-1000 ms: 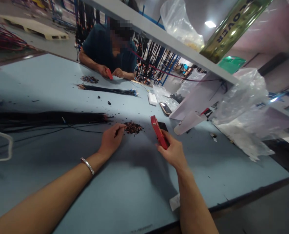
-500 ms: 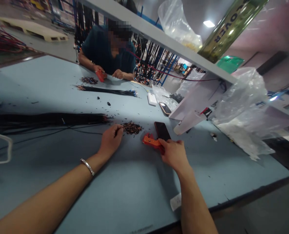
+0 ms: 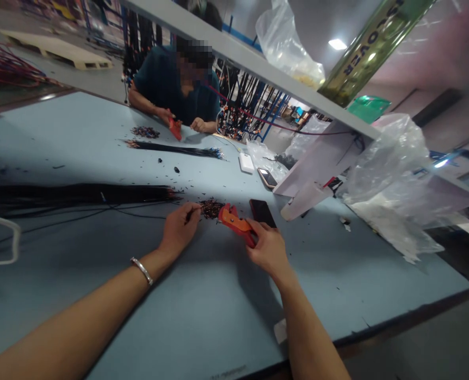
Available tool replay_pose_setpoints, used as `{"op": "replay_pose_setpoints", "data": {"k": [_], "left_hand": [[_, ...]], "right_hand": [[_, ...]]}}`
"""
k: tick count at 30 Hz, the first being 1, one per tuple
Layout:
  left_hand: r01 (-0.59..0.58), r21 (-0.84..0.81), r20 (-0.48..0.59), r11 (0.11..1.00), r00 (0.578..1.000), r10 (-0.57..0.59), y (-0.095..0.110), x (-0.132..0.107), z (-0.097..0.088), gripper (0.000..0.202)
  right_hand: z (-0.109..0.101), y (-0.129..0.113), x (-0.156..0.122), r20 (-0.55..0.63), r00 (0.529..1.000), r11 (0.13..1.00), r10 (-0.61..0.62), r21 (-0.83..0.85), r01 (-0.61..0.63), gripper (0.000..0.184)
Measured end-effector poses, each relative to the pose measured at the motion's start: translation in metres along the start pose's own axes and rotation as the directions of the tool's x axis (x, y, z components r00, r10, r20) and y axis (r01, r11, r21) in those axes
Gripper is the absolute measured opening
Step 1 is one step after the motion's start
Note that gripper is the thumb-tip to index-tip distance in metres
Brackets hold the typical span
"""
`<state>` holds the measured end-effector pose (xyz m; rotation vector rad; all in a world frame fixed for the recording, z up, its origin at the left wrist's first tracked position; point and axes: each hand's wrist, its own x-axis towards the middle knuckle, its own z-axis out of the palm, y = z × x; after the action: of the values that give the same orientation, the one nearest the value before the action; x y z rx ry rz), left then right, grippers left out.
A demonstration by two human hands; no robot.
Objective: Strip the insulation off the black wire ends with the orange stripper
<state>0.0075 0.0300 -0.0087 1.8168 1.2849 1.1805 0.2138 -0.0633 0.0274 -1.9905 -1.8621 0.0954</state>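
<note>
Red-orange hand tool [image 3: 234,221], one of two in the head view, is clasped in your right hand [image 3: 266,247] at the right edge of the nearer of two clipping piles [image 3: 209,209]. Your left hand [image 3: 181,227] pinches its fingertips together at that pile's left; whatever they hold is unclear. Two wire bundles [image 3: 76,193] lie leftward.

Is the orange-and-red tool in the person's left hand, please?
No, the right hand is gripping the orange-and-red tool.

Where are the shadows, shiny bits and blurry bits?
Head view: a soft shadow lies on the table below the right hand; head view: the ceiling light glares white and plastic bags glint; head view: the distant pallet looks soft.
</note>
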Motion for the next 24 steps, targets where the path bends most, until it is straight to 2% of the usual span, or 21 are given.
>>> {"op": "replay_pose_setpoints", "data": {"k": [1,2,4,5,8,10,12,14,16,20,24], "left_hand": [[-0.002,0.001,0.005,1.0,1.0,0.002,0.0,0.0,0.0,0.023],[-0.005,0.003,0.009,1.0,1.0,0.005,0.0,0.0,0.0,0.024],[-0.002,0.012,0.011,1.0,1.0,0.002,0.001,0.0,0.0,0.024],[0.005,0.019,0.011,1.0,1.0,-0.005,0.002,0.0,0.0,0.023],[0.032,0.048,0.021,0.998,0.999,-0.033,0.004,-0.001,-0.001,0.021],[0.02,0.057,0.03,0.998,0.999,-0.021,0.005,-0.001,0.0,0.021],[-0.003,0.046,0.037,0.999,0.999,0.002,0.004,-0.002,0.0,0.02],[-0.024,0.017,0.05,1.0,0.998,0.023,0.004,-0.002,0.0,0.021],[-0.052,-0.014,0.07,0.999,0.996,0.052,0.004,-0.002,0.0,0.021],[-0.101,-0.055,0.087,0.993,0.991,0.106,0.004,-0.002,0.0,0.022],[-0.086,-0.063,0.1,0.994,0.991,0.092,0.004,-0.001,0.0,0.022]], "right_hand": [[0.0,-0.002,-0.001,0.04,0.999,0.984,0.002,0.178,-0.009,0.054],[0.001,-0.004,-0.002,0.102,0.995,0.931,-0.007,0.365,-0.031,0.05],[0.004,-0.009,-0.005,0.252,0.966,0.729,-0.05,0.671,-0.137,0.039],[0.006,-0.011,-0.007,0.317,0.945,0.607,-0.077,0.767,-0.208,0.036],[0.014,-0.02,-0.013,0.462,0.878,0.278,-0.123,0.866,-0.416,0.042],[0.019,-0.024,-0.016,0.525,0.842,0.121,-0.128,0.85,-0.512,0.046],[0.023,-0.026,-0.017,0.552,0.824,0.01,-0.131,0.832,-0.555,0.045],[0.025,-0.026,-0.017,0.552,0.82,-0.064,-0.15,0.822,-0.565,0.043],[0.027,-0.024,-0.016,0.555,0.811,-0.097,-0.185,0.811,-0.577,0.043],[0.031,-0.02,-0.016,0.555,0.799,-0.086,-0.23,0.807,-0.585,0.043],[0.034,-0.019,-0.016,0.526,0.816,-0.088,-0.237,0.825,-0.558,0.041]]}}
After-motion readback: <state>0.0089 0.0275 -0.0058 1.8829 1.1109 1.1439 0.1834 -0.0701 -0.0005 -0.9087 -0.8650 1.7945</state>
